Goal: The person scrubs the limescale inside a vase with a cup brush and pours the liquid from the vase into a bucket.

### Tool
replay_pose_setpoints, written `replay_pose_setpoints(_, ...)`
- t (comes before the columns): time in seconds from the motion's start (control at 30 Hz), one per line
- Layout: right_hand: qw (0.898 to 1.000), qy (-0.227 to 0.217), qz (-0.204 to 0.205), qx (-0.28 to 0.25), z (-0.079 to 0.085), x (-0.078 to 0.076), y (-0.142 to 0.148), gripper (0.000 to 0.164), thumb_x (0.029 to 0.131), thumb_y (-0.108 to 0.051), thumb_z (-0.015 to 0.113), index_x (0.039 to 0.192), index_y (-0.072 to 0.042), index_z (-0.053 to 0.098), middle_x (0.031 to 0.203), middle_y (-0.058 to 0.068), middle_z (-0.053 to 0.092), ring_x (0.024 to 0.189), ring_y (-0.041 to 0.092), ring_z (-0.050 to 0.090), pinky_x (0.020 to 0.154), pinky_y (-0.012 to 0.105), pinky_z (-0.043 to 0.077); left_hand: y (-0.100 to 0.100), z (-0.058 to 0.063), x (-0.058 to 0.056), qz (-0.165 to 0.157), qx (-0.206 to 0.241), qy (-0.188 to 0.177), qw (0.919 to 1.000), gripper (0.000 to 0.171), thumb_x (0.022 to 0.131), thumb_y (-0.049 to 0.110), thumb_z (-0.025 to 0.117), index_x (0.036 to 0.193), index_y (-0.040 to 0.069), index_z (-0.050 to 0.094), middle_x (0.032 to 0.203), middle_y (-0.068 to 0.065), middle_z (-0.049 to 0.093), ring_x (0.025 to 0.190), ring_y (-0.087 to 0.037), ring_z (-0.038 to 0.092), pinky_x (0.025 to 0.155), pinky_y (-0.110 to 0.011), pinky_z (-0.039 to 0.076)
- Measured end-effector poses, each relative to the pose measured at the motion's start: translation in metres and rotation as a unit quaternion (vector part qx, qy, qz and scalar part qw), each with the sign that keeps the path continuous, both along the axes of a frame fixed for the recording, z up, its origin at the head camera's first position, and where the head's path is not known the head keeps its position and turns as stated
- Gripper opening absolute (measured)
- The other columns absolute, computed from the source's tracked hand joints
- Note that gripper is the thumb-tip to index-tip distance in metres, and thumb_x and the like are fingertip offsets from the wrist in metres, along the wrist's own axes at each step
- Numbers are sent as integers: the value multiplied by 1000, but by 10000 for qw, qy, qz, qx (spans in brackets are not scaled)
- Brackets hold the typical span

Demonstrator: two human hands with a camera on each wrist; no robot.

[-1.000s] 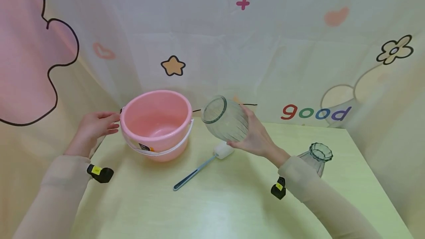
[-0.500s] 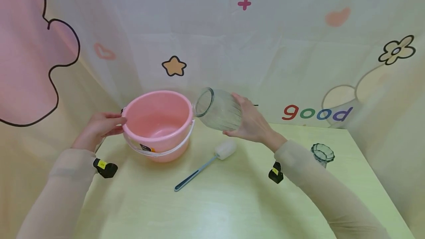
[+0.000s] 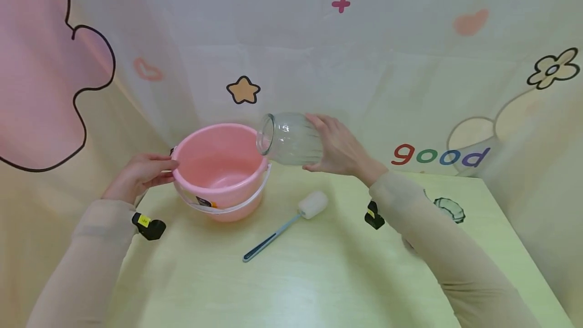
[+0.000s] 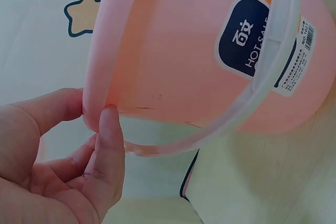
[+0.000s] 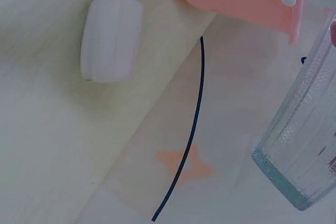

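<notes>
Probably steadying the bucket, pinching its rim with the left hand, while gripping the jar in the right hand, leaving its mouth free beyond the fingers.

left fingers around pink bucket rim; handle nearby

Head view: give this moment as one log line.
left hand pinches bucket rim; right hand holds tilted jar; brush on table
</notes>
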State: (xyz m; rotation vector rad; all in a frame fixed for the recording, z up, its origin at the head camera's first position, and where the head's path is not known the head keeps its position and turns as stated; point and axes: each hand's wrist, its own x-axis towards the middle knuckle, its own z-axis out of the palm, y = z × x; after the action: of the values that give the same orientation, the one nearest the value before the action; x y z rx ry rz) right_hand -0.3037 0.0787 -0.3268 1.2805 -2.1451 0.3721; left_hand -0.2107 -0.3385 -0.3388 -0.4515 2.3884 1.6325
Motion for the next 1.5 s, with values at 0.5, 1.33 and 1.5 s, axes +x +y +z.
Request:
replay_pose_setpoints(0.5,9890,614,-255,1325,37,-12,-34,104,63,-56,71,140,-11,17,130,19,38,113,36,40,93,50,37,0,-3,-6,26,81,-148,9999,53,89,21,56,128,-8,36,114,-18,45,83,-16,59,81,-30,47)
replay_pose_setpoints(1.33,9136,2391,-636,3228,74,-8,-78,104,68,-62,65,144,-16,11,135,21,31,118,38,35,97,54,32,-1,-3,-7,110,-59,-121,9998,53,89,23,55,130,-5,35,117,-20,44,84,-19,60,79,-30,48)
replay_pose_setpoints(1.5,8918,2668,-736,3579,79,-4,-83,105,69,-62,64,144,-16,7,137,21,30,120,38,32,97,55,30,0,-2,-6,91,32,-146,9998,55,89,23,56,130,-5,34,116,-19,44,83,-19,60,77,-30,49)
